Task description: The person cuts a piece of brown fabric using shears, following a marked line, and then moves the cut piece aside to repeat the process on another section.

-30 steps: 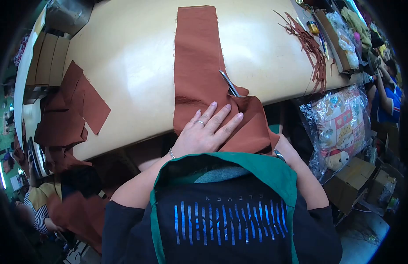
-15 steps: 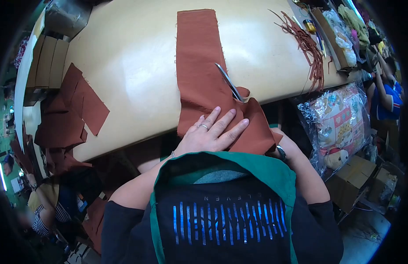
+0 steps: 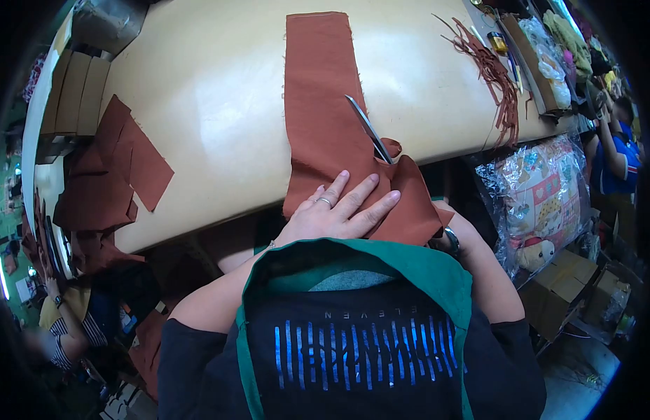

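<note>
A long strip of rust-brown cloth (image 3: 321, 84) runs up the table from the near edge. My left hand (image 3: 335, 210) lies flat on the cloth near that edge, fingers spread, a ring on one finger. To its right, the blades of a pair of scissors (image 3: 368, 130) rest over the cloth, pointing up and left; their handles are hidden under a fold. My right hand (image 3: 444, 208) is mostly covered by the bunched cloth, with only its back edge and the wrist showing, so its fingers cannot be seen.
Brown cloth pieces (image 3: 104, 182) lie at the table's left, beside cardboard boxes (image 3: 83, 94). Thin cloth scraps (image 3: 493, 77) lie at the right, near a long box (image 3: 538, 66). A plastic-wrapped cushion (image 3: 542, 196) is below. Other people sit at both sides.
The view has shifted slightly. The scissors and both hands keep nearly the same place on the cloth. At the far left, the other person's arm has moved a little.
</note>
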Demonstrator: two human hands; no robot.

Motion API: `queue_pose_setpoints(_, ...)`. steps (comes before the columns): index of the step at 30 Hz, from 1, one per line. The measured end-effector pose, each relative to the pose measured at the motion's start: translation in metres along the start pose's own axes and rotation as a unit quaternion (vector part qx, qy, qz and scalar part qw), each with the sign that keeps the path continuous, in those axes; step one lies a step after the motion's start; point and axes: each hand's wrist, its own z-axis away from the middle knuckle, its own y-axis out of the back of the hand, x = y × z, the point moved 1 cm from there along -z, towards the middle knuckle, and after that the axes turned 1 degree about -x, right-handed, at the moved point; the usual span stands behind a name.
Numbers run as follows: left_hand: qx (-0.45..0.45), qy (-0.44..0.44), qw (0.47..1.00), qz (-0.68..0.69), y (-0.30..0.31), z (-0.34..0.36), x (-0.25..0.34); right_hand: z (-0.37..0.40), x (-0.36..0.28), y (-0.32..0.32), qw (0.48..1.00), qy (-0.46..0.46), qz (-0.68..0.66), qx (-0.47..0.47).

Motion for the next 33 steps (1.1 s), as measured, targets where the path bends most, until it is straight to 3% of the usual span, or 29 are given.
queue_pose_setpoints(4, 0.008, -0.001, 1.0, 0.021, 0.001, 0.0, -0.001, 0.003, -0.002, -0.003, 0.998, -0.005, 0.058, 0.017)
queue_pose_setpoints(7, 0.007, 0.015, 0.993, 0.118, -0.004, -0.001, -0.003, 0.008, 0.004, -0.005, 0.984, -0.033, -0.176, 0.002)
queue_pose_setpoints(10, -0.002, 0.012, 0.984, 0.175, -0.004, -0.006, -0.001, 0.012, 0.008, -0.009, 0.982, -0.02, -0.18, 0.045)
queue_pose_setpoints(16, -0.022, 0.012, 0.965, 0.261, 0.005, -0.018, 0.009, 0.012, 0.026, -0.002, 0.99, 0.032, -0.135, 0.038)
queue_pose_setpoints(27, -0.013, -0.026, 0.938, 0.346, -0.004, -0.02, 0.011, 0.01, 0.028, 0.0, 0.974, 0.025, -0.222, 0.03)
queue_pose_setpoints(29, -0.073, 0.008, 0.874, 0.479, -0.007, -0.019, 0.01, 0.011, 0.03, 0.002, 0.967, 0.02, -0.253, 0.026)
queue_pose_setpoints(31, -0.097, 0.015, 0.854, 0.512, -0.007, -0.017, 0.012, 0.013, 0.032, 0.002, 0.962, 0.012, -0.272, 0.025)
queue_pose_setpoints(33, -0.084, -0.004, 0.89, 0.449, -0.002, -0.014, 0.015, 0.008, 0.039, 0.004, 0.959, -0.007, -0.281, 0.026)
